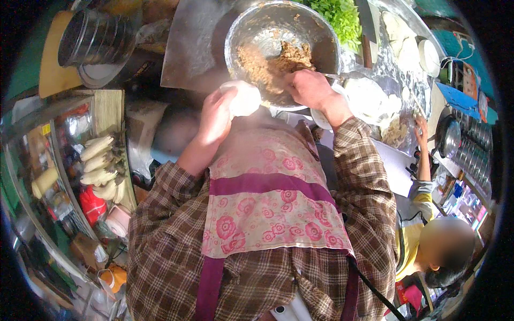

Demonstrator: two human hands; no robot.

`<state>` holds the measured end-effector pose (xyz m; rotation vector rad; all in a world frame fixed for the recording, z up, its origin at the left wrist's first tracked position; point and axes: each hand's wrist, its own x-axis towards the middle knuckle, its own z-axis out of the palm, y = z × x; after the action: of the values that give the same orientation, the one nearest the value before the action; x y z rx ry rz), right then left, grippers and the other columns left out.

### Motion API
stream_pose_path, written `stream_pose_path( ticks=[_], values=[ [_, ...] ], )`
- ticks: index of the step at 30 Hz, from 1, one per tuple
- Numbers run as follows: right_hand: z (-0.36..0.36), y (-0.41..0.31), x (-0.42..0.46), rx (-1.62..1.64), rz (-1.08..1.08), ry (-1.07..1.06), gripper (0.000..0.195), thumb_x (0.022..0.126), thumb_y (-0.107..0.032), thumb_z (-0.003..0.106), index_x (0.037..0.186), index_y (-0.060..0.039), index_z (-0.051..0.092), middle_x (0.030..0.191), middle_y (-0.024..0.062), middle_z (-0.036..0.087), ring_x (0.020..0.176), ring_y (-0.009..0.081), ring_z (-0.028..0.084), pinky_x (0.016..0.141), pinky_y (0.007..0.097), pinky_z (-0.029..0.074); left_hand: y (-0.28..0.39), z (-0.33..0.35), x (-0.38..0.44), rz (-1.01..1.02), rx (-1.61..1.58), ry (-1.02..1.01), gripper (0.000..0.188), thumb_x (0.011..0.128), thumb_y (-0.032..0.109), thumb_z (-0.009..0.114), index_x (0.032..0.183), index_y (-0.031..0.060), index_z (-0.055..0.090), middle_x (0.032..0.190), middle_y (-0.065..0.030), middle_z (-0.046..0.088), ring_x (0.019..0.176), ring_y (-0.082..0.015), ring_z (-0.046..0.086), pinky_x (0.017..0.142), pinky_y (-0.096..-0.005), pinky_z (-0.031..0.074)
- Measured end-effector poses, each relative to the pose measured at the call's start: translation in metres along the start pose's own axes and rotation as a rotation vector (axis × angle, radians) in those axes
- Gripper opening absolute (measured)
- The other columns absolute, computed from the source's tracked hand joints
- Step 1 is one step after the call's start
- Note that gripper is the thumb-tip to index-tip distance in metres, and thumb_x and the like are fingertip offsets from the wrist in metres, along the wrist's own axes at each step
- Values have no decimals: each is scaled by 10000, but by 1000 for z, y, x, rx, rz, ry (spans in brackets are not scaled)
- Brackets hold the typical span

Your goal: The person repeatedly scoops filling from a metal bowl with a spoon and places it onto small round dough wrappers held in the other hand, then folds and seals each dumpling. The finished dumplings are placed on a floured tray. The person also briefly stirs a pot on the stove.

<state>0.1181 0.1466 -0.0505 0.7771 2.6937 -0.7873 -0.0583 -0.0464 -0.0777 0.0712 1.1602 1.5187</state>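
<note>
A large round metal bowl (229, 36) with a brown, crumbly minced filling (261, 66) stands before me. At its near left rim my left hand (220, 102) holds a round white piece, apparently dough (245, 98), bright with glare. My right hand (309, 90) is closed over the bowl's near right side, at the filling. Something thin like a handle (332, 76) shows beside that fist; whether the fist grips it, I cannot tell.
Green leaves (341, 20) and a cleaver (366, 24) lie right of the bowl. Floury dough (399, 36) is farther right. A co-worker's hand (421, 128) reaches in at the right. Stacked metal steamers (98, 38) stand at the back left, corn husks or similar (98, 160) on a left shelf.
</note>
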Motion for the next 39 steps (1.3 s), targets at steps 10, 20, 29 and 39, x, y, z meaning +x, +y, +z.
stream_pose_path(
  ticks=[10,20,29,39],
  values=[
    [-12,-5,-12,105,-119,37,175,877,-157,631,1008,-109,737,956,159,717,946,363,675,838,443,532,0,0,2,8,5,12,284,994,101,532,1193,-83,619,1112,-165,702,998,-258,698,899,-382,560],
    [26,0,-23,7,-45,-21,232,873,-99,623,1084,-125,716,1013,130,718,944,367,674,804,457,545,-1,8,3,22,34,65,278,997,144,596,1174,-67,634,1073,-136,713,955,-215,704,850,-347,570],
    [12,-47,-51,193,41,70,162,896,-92,635,1035,-70,714,965,161,708,873,356,684,759,431,552,-5,4,5,17,50,41,267,996,114,565,1180,-73,616,1124,-160,696,1015,-257,694,919,-392,553],
    [43,-18,-72,839,157,405,201,979,-132,669,1130,-8,718,960,28,730,884,89,621,813,257,509,13,16,-4,12,-146,-46,347,1008,159,499,1230,-91,595,1150,-184,684,1050,-284,679,938,-409,540]
  ],
)
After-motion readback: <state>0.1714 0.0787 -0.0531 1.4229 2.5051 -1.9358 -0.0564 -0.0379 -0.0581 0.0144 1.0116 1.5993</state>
